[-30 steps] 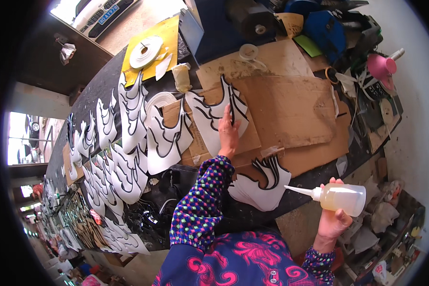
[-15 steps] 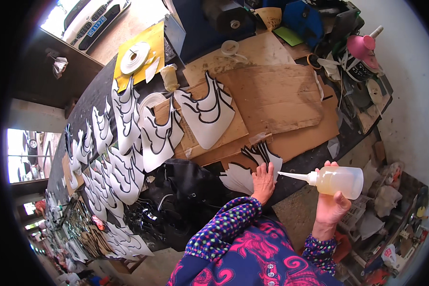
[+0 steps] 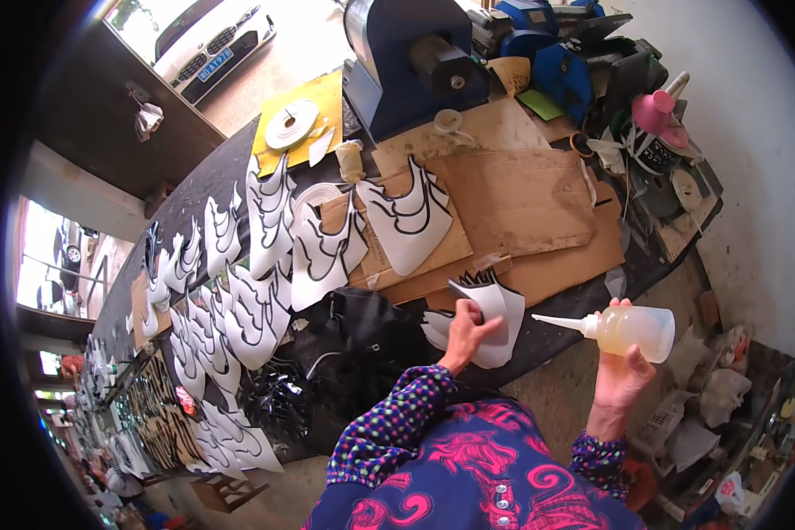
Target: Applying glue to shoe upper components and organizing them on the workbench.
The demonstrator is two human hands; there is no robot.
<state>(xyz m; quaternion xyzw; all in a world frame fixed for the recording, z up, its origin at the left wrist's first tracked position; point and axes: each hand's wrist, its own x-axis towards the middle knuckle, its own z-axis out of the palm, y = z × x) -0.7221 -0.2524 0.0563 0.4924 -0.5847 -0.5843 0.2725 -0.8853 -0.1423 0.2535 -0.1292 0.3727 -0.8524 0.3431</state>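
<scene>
My right hand (image 3: 623,367) is wrapped around a translucent squeeze bottle (image 3: 638,333) with pale yellow liquid inside. The bottle lies level in the air, its long thin nozzle (image 3: 552,321) pointing left, a little apart from the work. At the table's near edge, my left hand (image 3: 470,337) has its fingers curled at a white cut piece (image 3: 502,322) with dark edging. It seems to pinch the piece at its left side; the fingertips are partly hidden. More white pieces (image 3: 435,329) of the same kind lie fanned to the left, under the hand.
Stacks of white curved pieces with black edging (image 3: 406,225) cover the table's left and middle. Flattened cardboard (image 3: 530,199) lies beyond my hands. A black bag (image 3: 358,331) sits left of my left arm. A white tape roll (image 3: 291,124) rests on a yellow sheet. A dark blue machine (image 3: 415,66) stands behind.
My left hand has gone from lying flat on the fanned pieces to curled fingers, slightly left. One white piece now lies spread toward me. The bottle stays in my right hand; the view has shifted.
</scene>
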